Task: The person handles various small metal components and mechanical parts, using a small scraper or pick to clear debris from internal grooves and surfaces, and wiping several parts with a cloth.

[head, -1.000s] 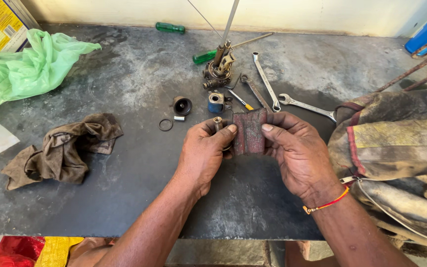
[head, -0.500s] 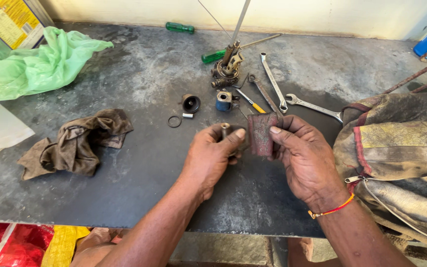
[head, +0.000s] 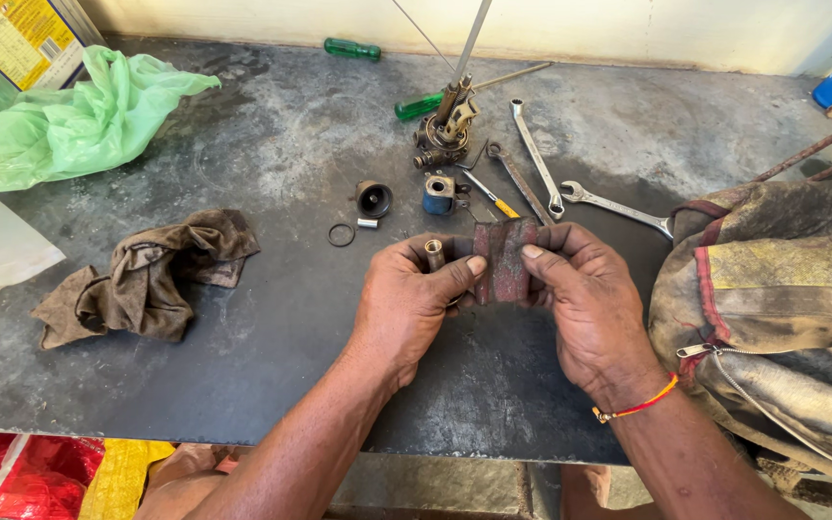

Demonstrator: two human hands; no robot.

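Observation:
My left hand (head: 408,306) grips a small brass-coloured metal tube (head: 434,253) that stands up between thumb and fingers. My right hand (head: 585,303) pinches a worn reddish abrasive sheet (head: 503,258), folded against the tube's side; the left thumb also presses on the sheet. Both hands hover over the dark metal bench (head: 272,318). Just beyond them lie a black cup-shaped part (head: 374,199), a thin ring (head: 341,235), a small silver sleeve (head: 367,224) and a blue block part (head: 438,195).
A greasy mechanism with a rod (head: 445,130) stands at the back, with spanners (head: 535,157), a second spanner (head: 615,208) and green-handled screwdrivers (head: 419,106) around it. A brown rag (head: 142,279) lies left, a green plastic bag (head: 60,125) far left, a dirty cloth bag (head: 772,289) right.
The hands came apart briefly, then closed together again; the abrasive sheet is back against the tube under both thumbs. The view shifted slightly.

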